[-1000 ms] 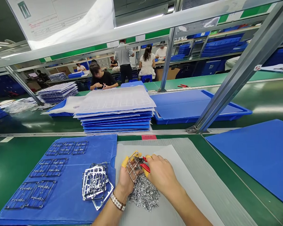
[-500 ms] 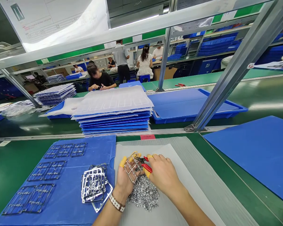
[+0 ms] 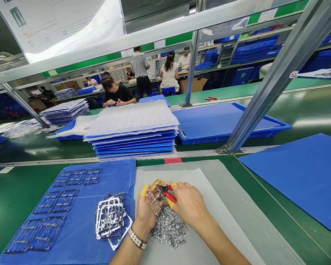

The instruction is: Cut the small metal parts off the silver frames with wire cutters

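Note:
My left hand (image 3: 145, 211), with yellow finger cots, holds a small metal frame (image 3: 155, 198) tilted up, its thin crossbars facing me. My right hand (image 3: 189, 202) grips red-handled pliers (image 3: 171, 197), their dark jaws at the right side of the frame; the exact contact point is too small to tell. Beneath both hands lies a heap of small shiny metal pieces (image 3: 169, 228) on a white sheet (image 3: 206, 221). Left of my wrist, a pile of similar metal frames (image 3: 110, 217) rests on a blue board (image 3: 79, 235).
Several dark frames (image 3: 55, 200) lie in rows on the blue board. Behind the bench rail stand a stack of blue and white sheets (image 3: 135, 129) and a blue tray (image 3: 209, 121). A slanted metal post (image 3: 264, 95) rises at right. Co-workers (image 3: 120, 94) sit and stand beyond.
The pliers and my right hand have shifted very slightly against the frame. My left hand keeps the frame in nearly the same place.

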`<state>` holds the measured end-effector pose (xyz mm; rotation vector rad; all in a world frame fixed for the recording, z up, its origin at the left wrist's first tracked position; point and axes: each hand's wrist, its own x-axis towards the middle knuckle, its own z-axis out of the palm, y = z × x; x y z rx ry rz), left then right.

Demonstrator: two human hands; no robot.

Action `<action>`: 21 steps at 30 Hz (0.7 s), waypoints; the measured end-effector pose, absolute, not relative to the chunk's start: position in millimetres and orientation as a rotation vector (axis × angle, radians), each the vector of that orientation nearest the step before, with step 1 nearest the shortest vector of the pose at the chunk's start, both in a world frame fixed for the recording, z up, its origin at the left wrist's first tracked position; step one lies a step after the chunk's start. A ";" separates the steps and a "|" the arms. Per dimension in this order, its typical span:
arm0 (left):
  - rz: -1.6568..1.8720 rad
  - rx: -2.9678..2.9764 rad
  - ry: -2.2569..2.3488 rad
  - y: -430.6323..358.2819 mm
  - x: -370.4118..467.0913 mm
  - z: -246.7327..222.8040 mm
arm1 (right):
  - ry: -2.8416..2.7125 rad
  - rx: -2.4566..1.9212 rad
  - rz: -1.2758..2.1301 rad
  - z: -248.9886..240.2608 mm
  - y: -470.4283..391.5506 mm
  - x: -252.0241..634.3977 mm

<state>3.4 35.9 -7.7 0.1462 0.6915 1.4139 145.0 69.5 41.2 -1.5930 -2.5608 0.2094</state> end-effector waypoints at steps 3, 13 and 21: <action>1.416 0.120 0.673 35.0 4.3 -6.0 | -2.565 -1.600 0.218 41.7 69.7 144.4; 1.423 0.120 0.663 35.2 4.1 -6.3 | -2.561 -1.609 0.217 41.4 69.9 143.9; 1.418 0.155 0.689 35.3 4.0 -7.7 | -2.569 -1.601 0.239 40.5 70.2 144.3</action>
